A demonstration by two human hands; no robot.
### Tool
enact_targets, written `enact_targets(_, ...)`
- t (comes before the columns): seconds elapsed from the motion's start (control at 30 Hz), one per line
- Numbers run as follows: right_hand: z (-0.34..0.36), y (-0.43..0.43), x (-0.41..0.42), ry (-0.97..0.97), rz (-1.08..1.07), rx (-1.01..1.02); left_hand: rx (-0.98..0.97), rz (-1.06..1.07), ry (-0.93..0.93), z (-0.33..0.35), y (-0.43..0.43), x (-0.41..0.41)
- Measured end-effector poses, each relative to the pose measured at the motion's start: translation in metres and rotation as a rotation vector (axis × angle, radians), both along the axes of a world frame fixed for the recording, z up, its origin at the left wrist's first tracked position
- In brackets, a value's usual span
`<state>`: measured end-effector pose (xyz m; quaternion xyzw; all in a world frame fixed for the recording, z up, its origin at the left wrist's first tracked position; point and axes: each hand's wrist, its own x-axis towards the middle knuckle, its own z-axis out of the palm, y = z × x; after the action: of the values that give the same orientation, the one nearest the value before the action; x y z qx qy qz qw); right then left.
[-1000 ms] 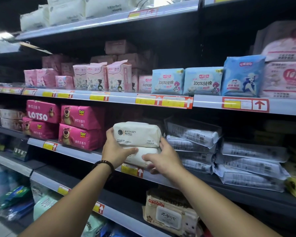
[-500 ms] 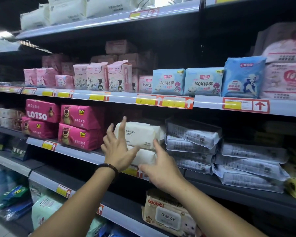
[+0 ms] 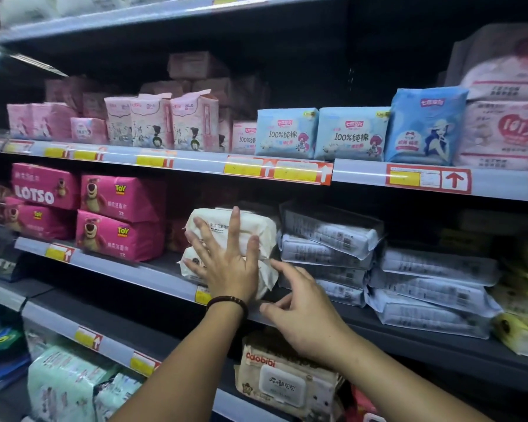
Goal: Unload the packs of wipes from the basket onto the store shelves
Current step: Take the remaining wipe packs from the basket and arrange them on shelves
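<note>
Store aisle, middle shelf, seen through the head camera I am running from afar. Just to the left of the left hand, pink bear-printed packs stand stacked in twos. The left hand, a dark bead bracelet on its wrist, lies flat with its fingers straight and spread wide. It grips nothing and presses against the fronts of two white packs of wipes. The upper white pack sits under its fingertips and the lower white pack under its palm. The two are stacked one on the other near the front edge of the shelf.

Just right of and below that hand I see the right hand in front of the shelf edge. Its fingers are loosely bent, thumb and forefinger apart, and it holds nothing. The forefinger reaches toward the right end of the lower white pack; I cannot tell whether it touches.

Beyond the right hand, to its right, grey-white packs lie piled flat, and yellow packs sit at the far right. Directly under the right hand, one shelf down, a beige lidded pack leans. Above both hands, blue packs line the higher shelf.
</note>
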<state>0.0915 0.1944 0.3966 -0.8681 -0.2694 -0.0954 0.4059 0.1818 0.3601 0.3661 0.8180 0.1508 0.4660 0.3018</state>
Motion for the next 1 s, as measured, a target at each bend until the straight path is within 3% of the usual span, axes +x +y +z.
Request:
enact_targets(0.13,-0.001,-0.014,-0.003,0.018,-0.018,-0.071,0.019,-0.003,0.052,0.003,0.001,-0.005)
enact_targets(0.4,-0.002,-0.057,-0.036,0.056,-0.054,-0.186,0.038,-0.04,0.345,0.025,-0.002,-0.035)
enact_targets(0.5,-0.004,-0.075,-0.048,0.038,-0.085,-0.199,0.156,-0.015,0.215,0.02,-0.028,-0.065)
enact_targets(0.6,-0.004,-0.086,-0.049,0.033,-0.139,-0.139,0.465,-0.098,0.058,0.007,-0.068,-0.095)
enact_targets(0.7,-0.007,-0.092,-0.046,0.055,-0.211,-0.027,0.641,-0.212,0.239,0.005,-0.107,-0.106)
enact_targets(0.8,-0.007,-0.101,-0.036,0.068,-0.265,0.032,0.607,-0.207,0.431,0.013,-0.127,-0.1)
enact_targets(1.0,0.01,-0.103,-0.014,0.096,-0.274,0.06,0.605,-0.231,0.527,0.011,-0.134,-0.076)
